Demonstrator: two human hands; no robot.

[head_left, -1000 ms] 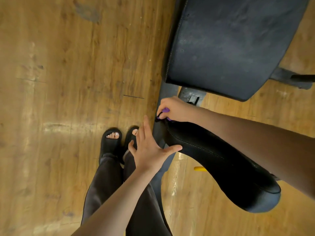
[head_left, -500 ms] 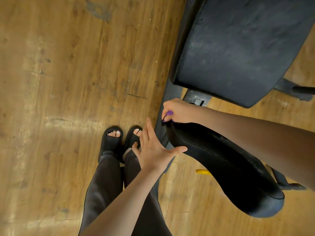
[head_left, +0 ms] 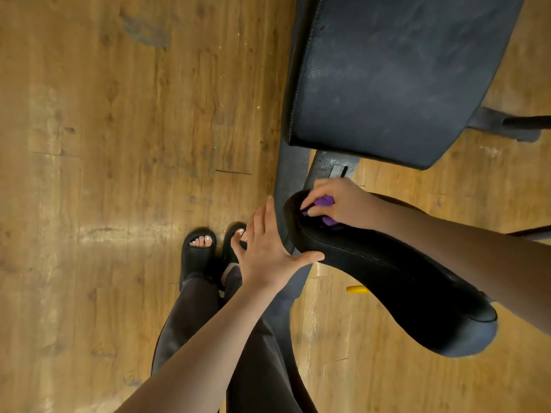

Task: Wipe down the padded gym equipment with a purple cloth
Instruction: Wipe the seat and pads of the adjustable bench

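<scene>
Wiping the near pad's tip.
My right hand (head_left: 340, 204) clutches the cloth (head_left: 325, 201); left hand (head_left: 268, 251), fingers spread, should steady the pad (head_left: 387, 269) against firm strokes.

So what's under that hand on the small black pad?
Under the right hand a crumpled purple cloth shows between the fingers, pressed on the small curved black pad. The rest of it is covered.

Wood-plank floor (head_left: 104, 174), worn and glossy, with a dark smudge (head_left: 146, 31) at far left. Two black open-toed sandals (head_left: 198, 254) side by side near the middle, pale-painted toenails showing, dark trousers (head_left: 185, 323) above them. Small yellow piece (head_left: 356, 289) low on the floor, right of the trousers.
</scene>
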